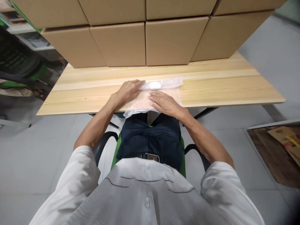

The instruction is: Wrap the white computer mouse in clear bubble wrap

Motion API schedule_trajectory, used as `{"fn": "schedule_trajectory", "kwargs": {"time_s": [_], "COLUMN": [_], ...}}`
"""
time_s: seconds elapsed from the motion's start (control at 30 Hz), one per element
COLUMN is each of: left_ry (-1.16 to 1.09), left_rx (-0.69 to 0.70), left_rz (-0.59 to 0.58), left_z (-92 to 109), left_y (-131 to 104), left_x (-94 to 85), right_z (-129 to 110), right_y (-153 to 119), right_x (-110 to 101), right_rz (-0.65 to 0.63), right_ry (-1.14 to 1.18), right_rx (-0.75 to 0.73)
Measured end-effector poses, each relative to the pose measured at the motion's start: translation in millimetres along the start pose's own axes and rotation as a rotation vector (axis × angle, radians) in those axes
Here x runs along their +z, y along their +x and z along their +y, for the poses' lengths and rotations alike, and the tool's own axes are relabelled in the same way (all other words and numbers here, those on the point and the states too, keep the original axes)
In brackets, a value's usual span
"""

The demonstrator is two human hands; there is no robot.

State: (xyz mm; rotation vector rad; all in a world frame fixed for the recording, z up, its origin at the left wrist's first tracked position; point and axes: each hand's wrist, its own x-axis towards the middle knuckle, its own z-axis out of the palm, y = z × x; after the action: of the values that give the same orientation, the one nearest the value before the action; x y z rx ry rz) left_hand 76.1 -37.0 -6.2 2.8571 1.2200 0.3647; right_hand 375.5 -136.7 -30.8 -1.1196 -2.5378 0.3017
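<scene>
A sheet of clear bubble wrap (140, 100) lies on the wooden table, its near edge hanging over the front. Along its far side, a folded or rolled strip holds a small white object (155, 85), whose details are washed out by glare. My left hand (130, 90) is at the strip's left end, fingers bent over it; what they grip, if anything, is hidden. Flat on the wrap, just below the white object, rests my right hand (164, 102) with its fingers stretched out.
Stacked cardboard boxes (118, 45) stand in two rows across the back of the wooden table (222, 90). The table's front edge runs just above my lap. A dark chair is at the far left, and flattened cardboard (284, 140) lies at the right.
</scene>
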Motion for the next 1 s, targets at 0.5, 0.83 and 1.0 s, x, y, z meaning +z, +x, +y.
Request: {"fn": "schedule_trajectory", "kwargs": {"time_s": [0.5,0.83,1.0], "left_ry": [0.246,0.31,0.251], "left_rx": [-0.043,-0.047,-0.077], "left_rz": [-0.102,-0.132,-0.085], "left_z": [52.0,37.5,30.9], "left_y": [41.1,41.4,35.4], "left_x": [-3.7,8.7,12.4], "right_z": [10.6,-5.8,7.7], "right_y": [54.7,72.2,68.4], "right_x": [-16.8,-20.6,-13.7], "right_rz": [0.012,-0.029,0.0], "right_ry": [-0.256,-0.336,-0.351], "right_rx": [0.311,0.343,0.344]}}
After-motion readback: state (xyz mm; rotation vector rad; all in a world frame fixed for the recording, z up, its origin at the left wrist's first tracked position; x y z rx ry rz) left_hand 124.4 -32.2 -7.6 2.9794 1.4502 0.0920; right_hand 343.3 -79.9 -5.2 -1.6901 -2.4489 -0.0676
